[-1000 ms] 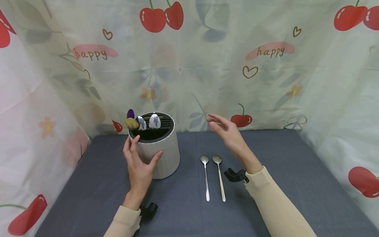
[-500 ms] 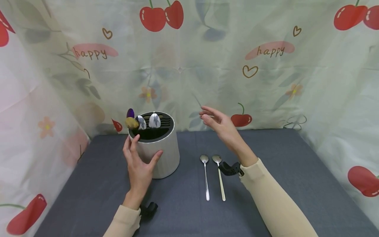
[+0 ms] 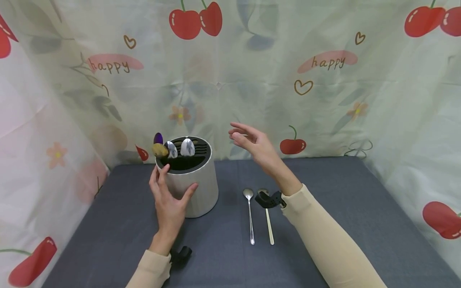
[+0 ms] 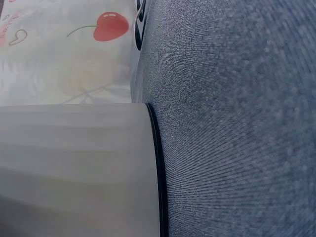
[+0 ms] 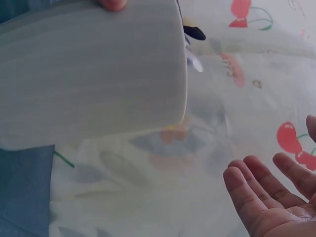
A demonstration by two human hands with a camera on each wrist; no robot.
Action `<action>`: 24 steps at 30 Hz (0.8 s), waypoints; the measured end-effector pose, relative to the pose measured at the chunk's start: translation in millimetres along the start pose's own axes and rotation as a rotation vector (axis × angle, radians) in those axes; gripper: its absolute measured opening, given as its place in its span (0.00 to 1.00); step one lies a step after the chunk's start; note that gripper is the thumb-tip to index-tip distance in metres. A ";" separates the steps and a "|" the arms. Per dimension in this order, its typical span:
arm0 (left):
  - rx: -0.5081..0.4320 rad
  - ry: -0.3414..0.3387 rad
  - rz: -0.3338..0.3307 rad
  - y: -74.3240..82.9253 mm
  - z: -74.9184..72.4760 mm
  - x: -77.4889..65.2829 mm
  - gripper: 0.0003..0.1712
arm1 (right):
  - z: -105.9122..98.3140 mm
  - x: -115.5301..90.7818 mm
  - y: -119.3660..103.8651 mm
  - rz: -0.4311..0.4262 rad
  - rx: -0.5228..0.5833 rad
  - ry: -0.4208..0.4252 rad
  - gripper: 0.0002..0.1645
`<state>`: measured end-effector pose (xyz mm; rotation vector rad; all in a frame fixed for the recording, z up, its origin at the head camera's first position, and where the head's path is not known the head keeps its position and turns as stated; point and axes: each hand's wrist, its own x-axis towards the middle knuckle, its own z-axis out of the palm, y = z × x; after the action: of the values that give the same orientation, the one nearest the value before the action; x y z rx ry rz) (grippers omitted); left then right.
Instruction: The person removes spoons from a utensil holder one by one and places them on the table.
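A whitish round cutlery holder [image 3: 196, 192] with a black slotted top stands left of centre. Its top carries a purple piece [image 3: 158, 138], a gold spoon [image 3: 160, 151] and two silver spoons, one at the left [image 3: 171, 149], one at the right [image 3: 188, 147]. My left hand [image 3: 171, 208] holds the holder's near left side, thumb on the front wall, a fingertip at the rim. My right hand [image 3: 255, 146] hovers right of the holder, bare, fingers loosely extended; the right wrist view shows the hand [image 5: 281, 202] apart from the holder wall [image 5: 94, 74].
Two spoons lie side by side on the dark grey cloth [image 3: 223, 256]: a silver one [image 3: 250, 216] and one with a pale handle [image 3: 269, 228], partly covered by the black wrist mount [image 3: 268, 200]. A cherry-print curtain [image 3: 230, 72] closes off the back and sides.
My right hand has moved left and slightly up, towards the holder, and its wrist mount now overlaps the pale-handled spoon. The left hand and the holder stay where they were.
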<state>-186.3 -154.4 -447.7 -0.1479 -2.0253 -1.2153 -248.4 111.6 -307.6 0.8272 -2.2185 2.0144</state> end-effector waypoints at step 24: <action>0.007 0.019 0.022 -0.6 1.4 0.9 0.57 | 55.3 40.7 -5.6 0.069 0.020 -0.147 0.30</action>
<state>-187.9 -153.8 -447.9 -0.1543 -2.0070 -1.1913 -263.3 45.3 -296.3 0.9427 -2.3379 2.0733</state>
